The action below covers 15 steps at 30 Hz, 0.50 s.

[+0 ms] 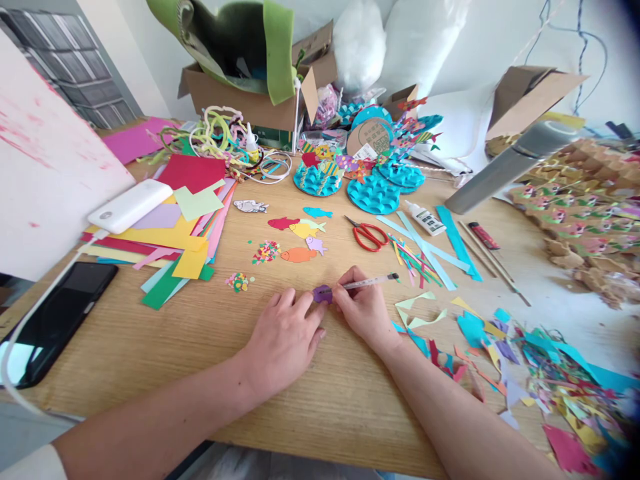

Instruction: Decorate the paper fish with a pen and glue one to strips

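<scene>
A small purple paper piece (323, 294) lies on the wooden table in front of me. My left hand (287, 330) is laid over the table with its fingers apart, the fingertips steadying the paper's left edge. Closed around a slim, pale pen (373, 282) with a dark end, my right hand (364, 308) keeps its tip on the purple piece. Just beyond lie several cut paper fish, among them an orange fish (299, 255), a red fish (283, 223), a blue fish (318, 212) and a lilac fish (316, 245). Left of these are confetti dots (266, 252).
Red-handled scissors (369, 236), a glue bottle (425, 219) and paper strips (420, 250) lie ahead to the right. Scraps (560, 373) cover the right side. Coloured sheets (185, 230), a power bank (131, 205) and a phone (55, 320) are left. Blue fish-decorated discs (374, 193) stand behind.
</scene>
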{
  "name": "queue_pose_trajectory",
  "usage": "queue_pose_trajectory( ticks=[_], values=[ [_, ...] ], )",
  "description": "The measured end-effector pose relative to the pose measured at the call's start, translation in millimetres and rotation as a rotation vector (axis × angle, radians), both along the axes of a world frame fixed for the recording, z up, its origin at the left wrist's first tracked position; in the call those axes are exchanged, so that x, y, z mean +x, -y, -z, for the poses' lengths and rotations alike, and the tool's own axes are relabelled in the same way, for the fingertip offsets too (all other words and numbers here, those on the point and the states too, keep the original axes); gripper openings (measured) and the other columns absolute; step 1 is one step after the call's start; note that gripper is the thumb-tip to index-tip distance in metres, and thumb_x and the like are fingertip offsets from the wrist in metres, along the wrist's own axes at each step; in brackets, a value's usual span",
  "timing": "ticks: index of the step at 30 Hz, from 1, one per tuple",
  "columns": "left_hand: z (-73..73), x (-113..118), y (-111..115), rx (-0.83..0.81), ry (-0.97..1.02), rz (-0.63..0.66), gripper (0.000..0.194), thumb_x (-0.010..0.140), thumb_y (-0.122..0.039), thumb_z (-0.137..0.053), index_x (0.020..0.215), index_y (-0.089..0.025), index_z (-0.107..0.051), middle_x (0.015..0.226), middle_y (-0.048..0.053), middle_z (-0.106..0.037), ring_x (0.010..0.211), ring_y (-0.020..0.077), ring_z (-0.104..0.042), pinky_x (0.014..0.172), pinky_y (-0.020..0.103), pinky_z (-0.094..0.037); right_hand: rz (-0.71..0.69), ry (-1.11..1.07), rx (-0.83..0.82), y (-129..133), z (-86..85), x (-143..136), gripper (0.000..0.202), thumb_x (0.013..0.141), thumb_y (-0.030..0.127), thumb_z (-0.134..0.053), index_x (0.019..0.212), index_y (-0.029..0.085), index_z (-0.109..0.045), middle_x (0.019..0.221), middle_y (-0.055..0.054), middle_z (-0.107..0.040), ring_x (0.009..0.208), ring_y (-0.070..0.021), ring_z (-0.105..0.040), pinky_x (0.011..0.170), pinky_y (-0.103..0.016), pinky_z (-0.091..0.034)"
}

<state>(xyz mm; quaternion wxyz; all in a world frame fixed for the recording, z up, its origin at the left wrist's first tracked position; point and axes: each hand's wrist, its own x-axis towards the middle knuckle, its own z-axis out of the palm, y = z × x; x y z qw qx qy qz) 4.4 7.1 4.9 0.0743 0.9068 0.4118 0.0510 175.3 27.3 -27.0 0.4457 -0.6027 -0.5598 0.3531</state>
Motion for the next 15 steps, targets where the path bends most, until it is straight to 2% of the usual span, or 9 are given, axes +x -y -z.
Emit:
queue_pose_trajectory(
  ticks=[15],
  values=[
    [0.1,-0.4,-0.2,0.004,0.006,0.003,0.031,0.092,-0.031,-0.052,0.122,-0.023,-0.057,0.111,0.006,-0.058,0.096,0.0259,-0.048,0.081,0.043,-0.044,-0.02,-0.016,-0.002,-0.3,1.0,0.4,0.01,0.075,0.022,-0.055,0.068,0.023,-0.047,0.053,0.006,-0.048,0.045,-0.0117,-0.045,0.044,-0.023,-0.033]
  ],
)
